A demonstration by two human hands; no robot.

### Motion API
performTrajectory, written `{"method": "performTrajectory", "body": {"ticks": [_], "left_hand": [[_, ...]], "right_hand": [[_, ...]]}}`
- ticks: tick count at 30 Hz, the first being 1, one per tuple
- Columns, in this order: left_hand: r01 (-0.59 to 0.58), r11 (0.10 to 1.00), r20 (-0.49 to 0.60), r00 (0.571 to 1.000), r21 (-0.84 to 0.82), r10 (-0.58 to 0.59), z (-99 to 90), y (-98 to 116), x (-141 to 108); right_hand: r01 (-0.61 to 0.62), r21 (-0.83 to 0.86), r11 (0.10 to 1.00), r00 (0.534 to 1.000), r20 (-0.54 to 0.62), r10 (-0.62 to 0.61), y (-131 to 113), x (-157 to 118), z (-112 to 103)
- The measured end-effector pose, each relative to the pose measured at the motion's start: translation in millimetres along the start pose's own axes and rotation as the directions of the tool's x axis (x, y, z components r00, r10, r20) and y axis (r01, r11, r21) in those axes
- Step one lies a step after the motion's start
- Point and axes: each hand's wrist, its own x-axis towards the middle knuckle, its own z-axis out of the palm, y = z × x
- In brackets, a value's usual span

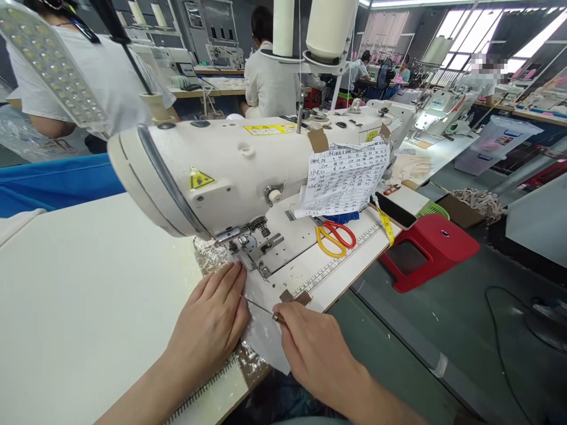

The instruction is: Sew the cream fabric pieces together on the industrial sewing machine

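Observation:
My left hand (210,316) lies flat, fingers together and stretched out, on the white cloth (266,343) beside the needle area of a sewing machine (230,171). Its fingertips are close to the presser foot (245,257). In my right hand (312,345) is an awl (259,306), gripped by its brown handle, the thin metal shaft pointing left to my left thumb and forefinger. Part of the cloth is hidden under my left hand. Clear shiny film (212,257) covers the table around the machine bed.
Scissors (334,237) with red and yellow handles lie on the machine bed, near a printed ruler (341,262). A handwritten sheet (345,177) hangs on the machine. A phone (392,209), tape measure (384,224) and red stool (432,254) are at right. Other people sit at machines behind.

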Motion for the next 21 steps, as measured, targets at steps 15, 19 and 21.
{"method": "performTrajectory", "body": {"ticks": [15, 19, 21], "left_hand": [[0.085, 0.996, -0.045, 0.995, 0.021, -0.084, 5.0, -5.2, -0.7], [0.134, 0.988, -0.053, 0.99, 0.072, -0.131, 4.7, -8.7, 2.2], [0.149, 0.986, -0.054, 0.988, 0.08, -0.145, 6.3, -11.8, 2.8]], "right_hand": [[0.021, -0.032, 0.999, 1.0, -0.009, -0.021, -4.2, 21.2, 4.7], [0.022, -0.031, 0.999, 1.0, -0.018, -0.022, -5.8, 29.3, 7.4], [0.023, -0.04, 0.999, 1.0, -0.012, -0.023, -6.6, 33.4, 9.2]]}}
